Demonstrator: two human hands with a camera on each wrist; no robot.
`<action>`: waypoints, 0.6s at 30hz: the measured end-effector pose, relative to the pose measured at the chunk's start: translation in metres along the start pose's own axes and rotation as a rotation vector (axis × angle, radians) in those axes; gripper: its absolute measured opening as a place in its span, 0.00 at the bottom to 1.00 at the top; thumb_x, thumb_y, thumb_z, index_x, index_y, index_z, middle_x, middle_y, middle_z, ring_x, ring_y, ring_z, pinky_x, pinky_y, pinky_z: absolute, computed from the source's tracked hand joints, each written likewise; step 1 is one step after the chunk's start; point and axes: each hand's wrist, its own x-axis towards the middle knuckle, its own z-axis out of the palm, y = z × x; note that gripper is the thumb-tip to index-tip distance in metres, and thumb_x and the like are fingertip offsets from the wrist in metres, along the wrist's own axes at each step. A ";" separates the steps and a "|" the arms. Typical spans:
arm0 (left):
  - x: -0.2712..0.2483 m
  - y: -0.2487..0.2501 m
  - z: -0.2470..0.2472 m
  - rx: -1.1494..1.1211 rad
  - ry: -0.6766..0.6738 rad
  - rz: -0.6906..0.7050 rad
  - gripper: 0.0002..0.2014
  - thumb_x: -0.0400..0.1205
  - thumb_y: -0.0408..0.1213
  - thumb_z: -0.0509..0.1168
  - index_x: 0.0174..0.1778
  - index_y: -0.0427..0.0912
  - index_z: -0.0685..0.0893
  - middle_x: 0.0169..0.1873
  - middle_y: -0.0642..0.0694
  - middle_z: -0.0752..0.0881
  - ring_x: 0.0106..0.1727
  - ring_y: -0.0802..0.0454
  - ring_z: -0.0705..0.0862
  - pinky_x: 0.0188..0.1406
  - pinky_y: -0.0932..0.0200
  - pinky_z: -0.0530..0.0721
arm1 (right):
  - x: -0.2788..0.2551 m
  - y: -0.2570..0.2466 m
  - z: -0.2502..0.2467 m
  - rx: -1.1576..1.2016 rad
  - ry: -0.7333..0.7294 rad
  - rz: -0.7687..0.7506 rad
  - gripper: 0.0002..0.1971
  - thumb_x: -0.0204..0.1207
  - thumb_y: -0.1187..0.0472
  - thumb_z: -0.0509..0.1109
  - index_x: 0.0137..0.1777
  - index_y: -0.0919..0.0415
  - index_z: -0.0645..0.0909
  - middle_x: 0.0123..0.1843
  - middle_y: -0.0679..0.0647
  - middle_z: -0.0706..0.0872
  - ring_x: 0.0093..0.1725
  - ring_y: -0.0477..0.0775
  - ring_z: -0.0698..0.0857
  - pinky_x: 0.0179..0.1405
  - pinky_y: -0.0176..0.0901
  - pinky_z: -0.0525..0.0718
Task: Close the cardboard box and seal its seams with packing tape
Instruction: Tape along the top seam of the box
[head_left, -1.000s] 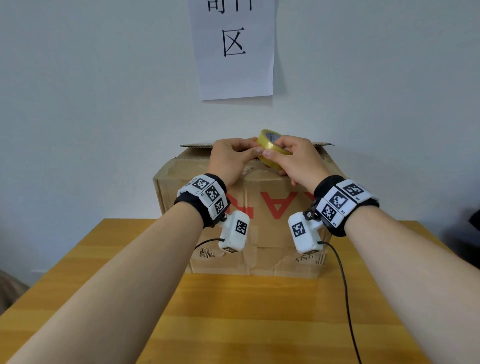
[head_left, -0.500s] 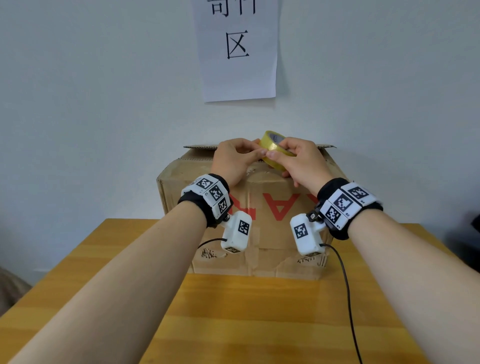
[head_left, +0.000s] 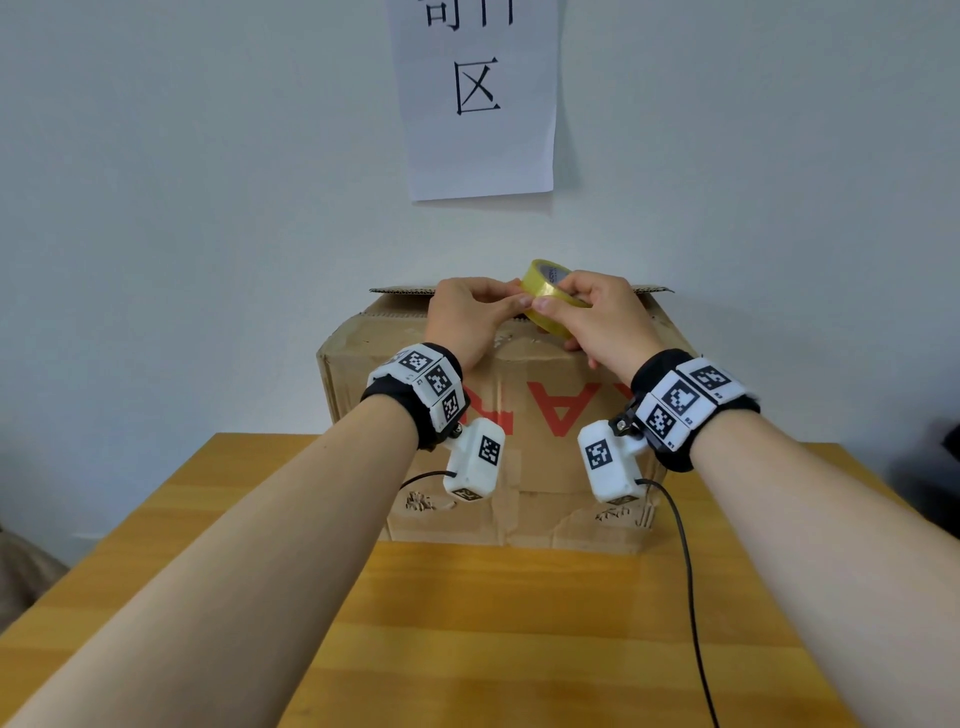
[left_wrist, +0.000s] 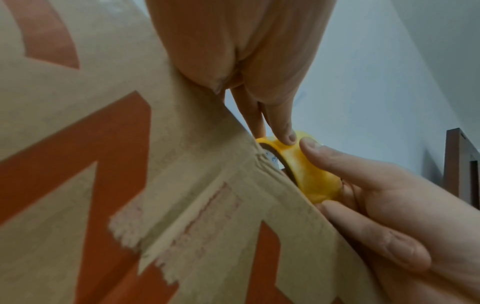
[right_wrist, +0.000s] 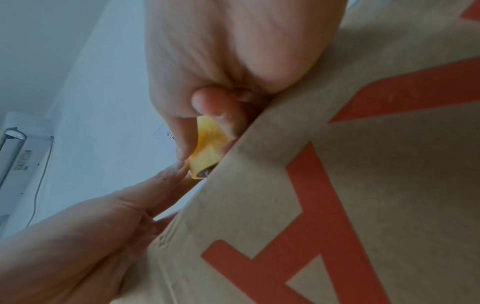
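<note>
A brown cardboard box (head_left: 540, 462) with red letters stands on the wooden table (head_left: 493, 623), and I see its front face close up (left_wrist: 103, 185) (right_wrist: 363, 185). A yellow roll of packing tape (head_left: 540, 291) (left_wrist: 309, 170) (right_wrist: 207, 148) is held tilted just above the box's top front edge. My right hand (head_left: 563, 304) (right_wrist: 205, 139) grips the roll, thumb on its outer face and fingers underneath. My left hand (head_left: 511, 299) (left_wrist: 275, 131) pinches the roll's near rim with thumb and fingertip. No loose tape end shows.
The box's rear flap (head_left: 400, 291) stands slightly raised behind the hands. A paper sign (head_left: 478, 98) hangs on the white wall. A black cable (head_left: 688, 571) trails from the right wrist across the table. A dark object (head_left: 935, 467) sits at the right edge.
Both hands stay on the roll above the box. Only small finger shifts on its rim show, and the head view has tilted a little.
</note>
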 end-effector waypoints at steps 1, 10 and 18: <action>0.000 0.000 0.000 0.002 -0.003 -0.002 0.05 0.74 0.41 0.80 0.43 0.47 0.93 0.39 0.51 0.93 0.45 0.59 0.91 0.55 0.62 0.87 | 0.000 0.000 -0.001 -0.001 -0.002 0.001 0.09 0.80 0.49 0.73 0.50 0.55 0.86 0.47 0.51 0.90 0.33 0.54 0.89 0.12 0.33 0.69; 0.001 -0.002 0.000 0.026 -0.003 0.002 0.06 0.74 0.42 0.80 0.43 0.47 0.93 0.41 0.52 0.93 0.47 0.60 0.91 0.57 0.62 0.86 | -0.002 -0.002 -0.001 -0.008 -0.003 0.004 0.08 0.80 0.50 0.73 0.48 0.54 0.85 0.47 0.51 0.90 0.34 0.54 0.89 0.10 0.33 0.68; 0.003 -0.003 -0.001 0.064 -0.044 -0.001 0.04 0.76 0.43 0.79 0.43 0.48 0.93 0.48 0.52 0.93 0.54 0.62 0.89 0.62 0.62 0.83 | -0.002 -0.002 0.001 -0.022 0.005 0.000 0.08 0.80 0.51 0.73 0.48 0.55 0.85 0.47 0.50 0.90 0.37 0.57 0.91 0.10 0.33 0.68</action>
